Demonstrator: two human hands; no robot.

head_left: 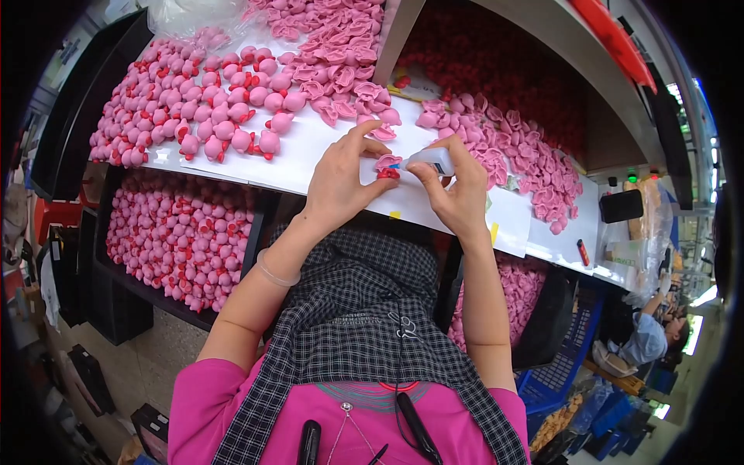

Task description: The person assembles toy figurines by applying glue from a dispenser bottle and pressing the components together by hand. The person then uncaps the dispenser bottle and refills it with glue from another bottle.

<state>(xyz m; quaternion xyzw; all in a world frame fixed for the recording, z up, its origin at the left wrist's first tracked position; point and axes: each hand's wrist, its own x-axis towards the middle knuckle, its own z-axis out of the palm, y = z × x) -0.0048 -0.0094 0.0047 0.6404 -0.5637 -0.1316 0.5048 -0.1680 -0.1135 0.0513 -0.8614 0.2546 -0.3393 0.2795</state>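
Note:
My left hand (337,177) pinches a small pink and red molded piece (387,172) between thumb and fingers, just above the white table. In my right hand (463,190) is a small pale squeeze bottle (435,160), gripped between thumb and fingers. The bottle's blue nozzle points left and meets the pink part of the piece; whether anything comes out is too small to see. Just beyond my left fingers lies a loose pink curled piece (383,132) on the white surface (310,151).
Round pink pieces with red parts (225,108) spread across the left of the table. Pink curled pieces (349,58) lie at the back and more (535,167) at the right. A tray of pink and red pieces (182,240) sits below left. A person (647,337) is far right.

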